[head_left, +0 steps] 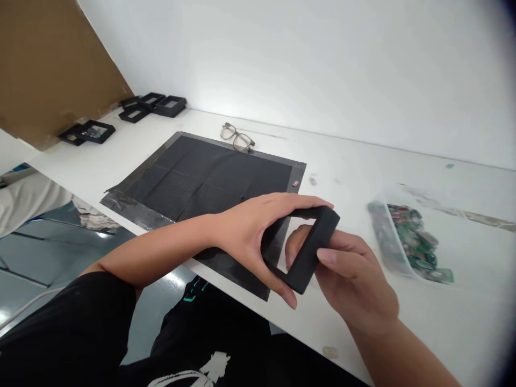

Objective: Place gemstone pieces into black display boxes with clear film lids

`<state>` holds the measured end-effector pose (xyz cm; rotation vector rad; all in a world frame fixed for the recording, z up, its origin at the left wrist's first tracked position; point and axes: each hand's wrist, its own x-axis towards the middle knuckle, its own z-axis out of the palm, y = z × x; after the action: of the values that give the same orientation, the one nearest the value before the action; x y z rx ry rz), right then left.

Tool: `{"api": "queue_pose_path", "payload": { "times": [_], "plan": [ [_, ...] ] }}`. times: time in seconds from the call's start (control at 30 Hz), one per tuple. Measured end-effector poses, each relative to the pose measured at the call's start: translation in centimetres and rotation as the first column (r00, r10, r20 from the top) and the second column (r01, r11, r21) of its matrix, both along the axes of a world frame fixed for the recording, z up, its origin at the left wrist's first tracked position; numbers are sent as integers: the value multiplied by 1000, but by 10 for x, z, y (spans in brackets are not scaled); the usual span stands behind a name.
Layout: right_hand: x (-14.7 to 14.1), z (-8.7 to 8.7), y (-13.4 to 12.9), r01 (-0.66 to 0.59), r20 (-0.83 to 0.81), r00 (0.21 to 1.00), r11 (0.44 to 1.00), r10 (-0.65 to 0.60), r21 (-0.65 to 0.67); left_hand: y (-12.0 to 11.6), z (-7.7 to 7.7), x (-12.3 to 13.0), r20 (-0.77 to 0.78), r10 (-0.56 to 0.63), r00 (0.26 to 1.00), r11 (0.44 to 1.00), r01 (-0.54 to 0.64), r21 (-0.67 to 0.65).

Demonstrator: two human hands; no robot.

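A black rectangular frame (312,250) is held tilted above the white table, near the right front corner of a black mat (201,177). My left hand (258,231) spans it from the left, with the fingers along its far edge and the thumb along its near edge. On the right side, my right hand (355,274) pinches the thick bar, its thumb on the outer face and a fingertip showing through the opening. Both hands are closed on this one frame. Through the opening parts of the table and mat show.
A clear plastic container (397,242) of green and reddish stones lies at the right. Eyeglasses (237,137) rest behind the mat. Several black frames (171,106) are stacked at the back left, others (95,131) nearer. A white wall (322,64) rises behind the table (350,188).
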<state>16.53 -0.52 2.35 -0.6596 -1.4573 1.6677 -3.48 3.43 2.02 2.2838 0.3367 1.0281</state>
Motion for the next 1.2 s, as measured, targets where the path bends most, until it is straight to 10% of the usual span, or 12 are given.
{"api": "queue_pose_path", "payload": {
  "times": [0.47,0.87,1.2],
  "plan": [
    [-7,-2,-2,74,-11,997,997,-74,26,7,-4,-6,-41,-68,997,991,63,-115],
    [8,9,15,-137,-164,973,978,163,159,9,9,-10,428,218,877,974,-169,-150],
    [8,0,17,-42,-105,993,988,58,147,-4,3,5,613,284,737,957,-254,-138]
  ]
}}
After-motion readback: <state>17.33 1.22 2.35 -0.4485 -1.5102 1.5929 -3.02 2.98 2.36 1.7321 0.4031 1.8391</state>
